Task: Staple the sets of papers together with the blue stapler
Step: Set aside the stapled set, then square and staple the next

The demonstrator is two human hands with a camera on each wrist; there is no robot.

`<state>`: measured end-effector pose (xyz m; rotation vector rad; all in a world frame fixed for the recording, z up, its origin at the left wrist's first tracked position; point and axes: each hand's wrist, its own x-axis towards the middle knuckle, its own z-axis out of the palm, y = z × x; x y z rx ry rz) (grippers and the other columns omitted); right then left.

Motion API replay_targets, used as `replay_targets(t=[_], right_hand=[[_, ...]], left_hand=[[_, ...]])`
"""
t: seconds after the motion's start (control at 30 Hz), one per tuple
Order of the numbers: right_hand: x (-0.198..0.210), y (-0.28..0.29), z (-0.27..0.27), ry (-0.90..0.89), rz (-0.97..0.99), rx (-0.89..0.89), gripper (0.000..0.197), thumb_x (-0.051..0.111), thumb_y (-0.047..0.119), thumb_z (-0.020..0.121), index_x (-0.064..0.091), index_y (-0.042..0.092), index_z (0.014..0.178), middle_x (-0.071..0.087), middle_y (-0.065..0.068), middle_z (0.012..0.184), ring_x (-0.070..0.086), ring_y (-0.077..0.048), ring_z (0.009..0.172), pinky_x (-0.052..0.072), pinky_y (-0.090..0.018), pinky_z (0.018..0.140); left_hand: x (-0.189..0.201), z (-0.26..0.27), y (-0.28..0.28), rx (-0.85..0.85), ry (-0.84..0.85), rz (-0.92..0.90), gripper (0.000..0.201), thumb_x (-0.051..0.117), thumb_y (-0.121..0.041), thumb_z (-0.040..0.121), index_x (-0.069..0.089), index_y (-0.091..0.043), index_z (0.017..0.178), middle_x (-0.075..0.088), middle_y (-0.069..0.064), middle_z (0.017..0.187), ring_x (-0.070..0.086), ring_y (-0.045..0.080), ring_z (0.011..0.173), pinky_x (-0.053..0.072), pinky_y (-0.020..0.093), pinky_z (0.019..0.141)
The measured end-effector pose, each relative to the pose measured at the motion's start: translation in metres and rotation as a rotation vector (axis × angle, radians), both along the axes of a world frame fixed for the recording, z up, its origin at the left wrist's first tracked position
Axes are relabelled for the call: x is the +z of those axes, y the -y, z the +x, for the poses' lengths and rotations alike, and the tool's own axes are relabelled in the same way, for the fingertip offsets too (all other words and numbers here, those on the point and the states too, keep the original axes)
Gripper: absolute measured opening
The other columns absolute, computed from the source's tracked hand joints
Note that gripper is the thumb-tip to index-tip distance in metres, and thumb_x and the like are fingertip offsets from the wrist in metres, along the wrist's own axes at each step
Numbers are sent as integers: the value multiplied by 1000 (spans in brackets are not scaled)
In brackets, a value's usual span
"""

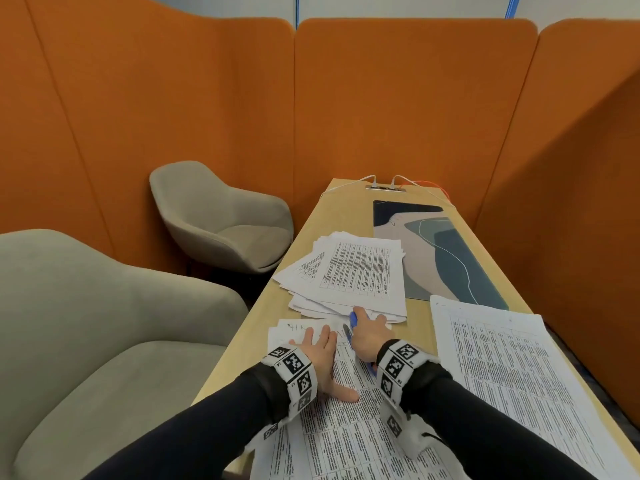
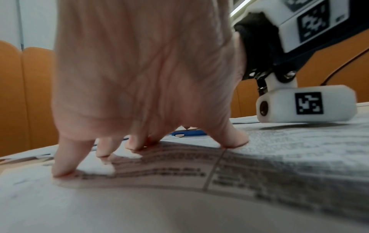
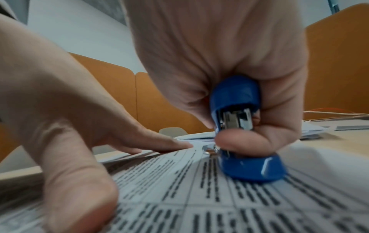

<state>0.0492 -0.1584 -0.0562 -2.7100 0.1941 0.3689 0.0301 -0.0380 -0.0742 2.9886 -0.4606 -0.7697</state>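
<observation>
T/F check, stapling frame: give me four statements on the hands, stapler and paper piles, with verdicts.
1. The right hand grips the blue plastic stapler. True.
2. The left hand is lifted clear of the printed paper set. False: it presses flat on it.
3. The stapler lies untouched on the patterned desk mat. False: it is held at the papers.
4. A messy pile of printed sheets lies beyond the hands. True.

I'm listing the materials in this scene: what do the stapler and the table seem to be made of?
The blue stapler looks like glossy moulded plastic, since a bright highlight runs along its rounded base; the shiny silver parts in its mouth seem to be metal. The table looks like pale wood or wood-look laminate with a matte, even finish; which of the two cannot be told.
</observation>
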Motion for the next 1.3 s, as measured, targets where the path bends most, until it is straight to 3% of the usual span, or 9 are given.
replay_targets(t=[0.33, 0.43, 0.5, 0.57, 0.67, 0.8, 1.0, 1.1, 1.3], right_hand=[[8, 38, 10, -4, 142, 71, 44, 27, 28, 100, 29, 22, 143, 49, -23, 133, 58, -30, 101, 49, -37, 87], [5, 74, -14, 37, 105, 65, 43, 29, 23, 100, 30, 23, 143, 48, -19, 133, 57, -33, 106, 47, -34, 87], [5, 90, -38, 2, 107, 57, 43, 28, 22, 100, 29, 25, 143, 48, -15, 123, 59, -31, 92, 49, -32, 71], [4, 97, -57, -34, 109, 68, 45, 27, 21, 101, 24, 26, 145, 43, -13, 116, 53, -22, 74, 45, -24, 56], [6, 99, -70, -30, 95, 79, 47, 25, 23, 103, 17, 28, 149, 37, -18, 132, 50, -22, 77, 45, -28, 71], [3, 95, -65, -25, 75, 61, 47, 26, 23, 102, 17, 28, 148, 33, -21, 138, 51, -30, 95, 44, -34, 91], [-1, 89, -43, 15, 99, 52, 48, 31, 22, 99, 25, 27, 147, 43, -21, 135, 55, -36, 109, 46, -34, 82], [2, 85, -41, 18, 133, 47, 42, 28, 26, 101, 28, 26, 144, 43, -21, 131, 56, -36, 100, 51, -37, 70], [5, 84, -34, -2, 140, 69, 49, 34, 20, 98, 28, 27, 146, 42, -21, 133, 54, -32, 102, 46, -32, 81]], left_hand=[[6, -3, 0, -1, 24, -13, 123, 63, -72, 70, -15, -23, 152, -17, 5, 160, -10, 36, 147, 11, 59, 116], [16, 0, 5, -54, 27, 24, 118, 66, -69, 70, -8, -30, 153, -6, 13, 160, 3, 43, 145, 20, 57, 113], [21, 2, 11, -84, 53, 89, 118, 67, -71, 66, -1, -30, 153, 6, 16, 158, 20, 43, 140, 30, 54, 108], [25, 2, 19, -101, 46, 128, 118, 69, -69, 67, 0, -26, 153, 0, 13, 160, 17, 41, 143, 29, 55, 109], [29, 4, 28, -201, 21, 112, 115, 69, -60, 74, -1, -16, 154, -15, 3, 161, -7, 31, 148, 14, 59, 116], [18, 6, 39, -200, 97, 32, 103, 60, -70, 74, 14, -20, 151, 14, 7, 157, 14, 32, 143, 28, 55, 111], [11, 9, 54, -165, 176, 42, 93, 55, -74, 74, 19, -33, 149, 18, 10, 151, 18, 38, 139, 33, 58, 104], [12, 13, 53, -214, 157, -74, 86, 64, -64, 75, 32, -23, 143, 31, 8, 145, 31, 32, 133, 38, 54, 103], [8, 20, 49, -129, 150, -236, 81, 77, -58, 66, 42, -10, 121, 48, 9, 124, 48, 24, 108, 43, 37, 92]])
